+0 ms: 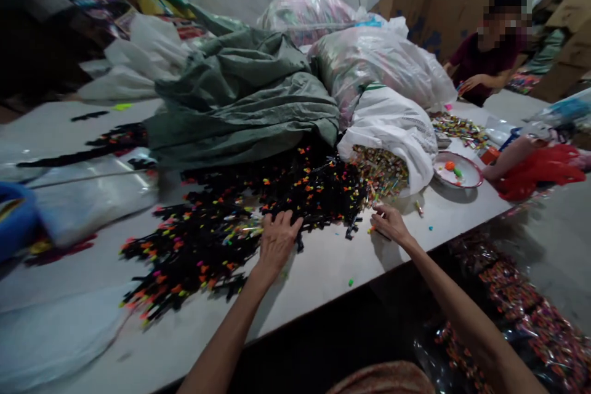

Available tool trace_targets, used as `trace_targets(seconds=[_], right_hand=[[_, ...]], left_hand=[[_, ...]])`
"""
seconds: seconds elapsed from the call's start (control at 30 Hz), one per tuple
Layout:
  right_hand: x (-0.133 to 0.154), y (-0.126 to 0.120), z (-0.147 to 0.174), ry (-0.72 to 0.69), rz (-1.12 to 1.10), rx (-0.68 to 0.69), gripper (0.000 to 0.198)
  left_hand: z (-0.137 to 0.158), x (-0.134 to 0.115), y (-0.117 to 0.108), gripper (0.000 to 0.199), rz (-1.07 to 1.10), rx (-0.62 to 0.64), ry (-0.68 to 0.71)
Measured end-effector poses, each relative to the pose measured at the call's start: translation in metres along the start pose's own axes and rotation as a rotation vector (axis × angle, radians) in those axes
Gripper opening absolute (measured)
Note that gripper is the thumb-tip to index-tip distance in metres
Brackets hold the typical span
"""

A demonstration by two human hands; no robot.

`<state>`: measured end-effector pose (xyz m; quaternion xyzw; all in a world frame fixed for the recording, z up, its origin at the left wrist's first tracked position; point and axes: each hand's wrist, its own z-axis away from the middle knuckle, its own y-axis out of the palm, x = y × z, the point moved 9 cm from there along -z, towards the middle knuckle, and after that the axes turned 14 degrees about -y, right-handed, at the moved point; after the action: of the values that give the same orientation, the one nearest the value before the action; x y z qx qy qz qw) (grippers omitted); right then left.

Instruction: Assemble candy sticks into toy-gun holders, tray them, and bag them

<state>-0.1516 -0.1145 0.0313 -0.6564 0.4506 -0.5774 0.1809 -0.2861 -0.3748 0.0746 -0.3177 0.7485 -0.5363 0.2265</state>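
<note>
My left hand [278, 237] lies palm down at the front edge of a heap of black plastic pieces [198, 246] with bright orange, yellow and pink tips. Its fingers are bent and slightly apart, touching the heap; nothing shows in its grasp. Beside them is a clear, shiny bit among the black pieces. My right hand [390, 223] is at the table's front, just below a pile of small multicoloured sticks [381, 166] spilling from a white sack [392, 123]. Its fingers are curled together, and a small orange bit shows near the fingertips. What they hold is hidden.
A dark green sack [244, 98] slumps behind the black heap. On the right stand an enamel dish [436, 178] and a red plastic bag [535, 169]. A blue tub [18, 221] is at the left. Another person [489, 68] works at the far right.
</note>
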Motion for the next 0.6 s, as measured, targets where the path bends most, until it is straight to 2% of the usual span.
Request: trace_targets(seconds=[0.07,0.13,0.23,0.33,0.47,0.53,0.6], right_hand=[[-0.004,-0.009,-0.011,0.011,0.221,0.043,0.031],[-0.003,-0.008,-0.023,-0.010,0.416,0.161,0.037],[0.005,0.004,-0.039,-0.117,0.605,0.347,0.040],[0.010,0.015,-0.047,-0.202,0.680,0.424,0.037],[0.006,0.012,-0.042,-0.120,0.622,0.374,0.035],[0.008,0.003,-0.032,-0.041,0.487,0.258,0.029],[0.019,-0.005,-0.019,0.009,0.235,0.105,0.022]], left_hand=[[-0.011,-0.007,0.008,0.028,0.025,-0.010,0.066],[-0.016,-0.009,0.006,0.022,0.060,-0.046,0.113],[-0.014,-0.011,-0.014,0.017,0.206,-0.109,0.156],[-0.005,-0.024,-0.033,0.016,0.437,-0.081,0.146],[0.010,-0.044,-0.037,0.019,0.697,0.004,-0.030],[0.020,-0.056,-0.024,0.020,0.795,0.123,-0.105],[0.030,-0.069,-0.008,0.024,0.821,0.257,-0.133]])
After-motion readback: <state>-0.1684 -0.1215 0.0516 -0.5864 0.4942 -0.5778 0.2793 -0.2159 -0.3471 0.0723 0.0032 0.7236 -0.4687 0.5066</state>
